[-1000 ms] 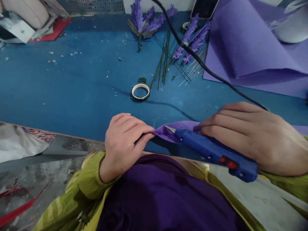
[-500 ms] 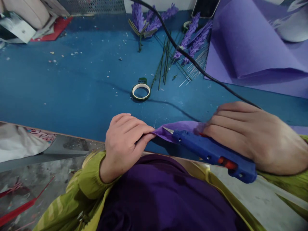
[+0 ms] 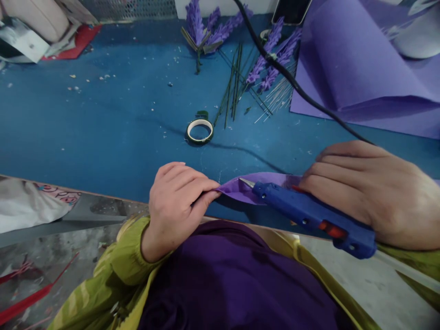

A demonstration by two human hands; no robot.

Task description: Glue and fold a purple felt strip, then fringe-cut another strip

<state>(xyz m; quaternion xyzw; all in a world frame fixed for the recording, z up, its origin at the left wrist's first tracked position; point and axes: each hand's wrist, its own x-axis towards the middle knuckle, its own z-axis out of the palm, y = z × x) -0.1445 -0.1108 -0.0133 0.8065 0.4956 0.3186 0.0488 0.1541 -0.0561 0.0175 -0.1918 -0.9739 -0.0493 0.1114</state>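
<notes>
"What's changed?"

"The tip of my blue glue gun (image 3: 299, 206) sits slightly farther from my left hand (image 3: 182, 201) along the purple strip (image 3: 240, 192), so I judge I'm working rightward."

"And your fingers?"

"Left ones pinch the strip near the desk (image 3: 113, 128) edge; my right hand (image 3: 364, 192) grips the gun."

"Containers?"

"Perhaps the pale rounded thing (image 3: 417, 39) by the purple sheet (image 3: 343, 55); I can't see inside."

The light is dim and fairly even. A thin, soft shadow crosses the table (image 3: 103, 128); a darker one lies below the purple strip (image 3: 246, 195). The right hand (image 3: 364, 195) is slightly blurred; the outer edges look stretched and smeared.
</notes>
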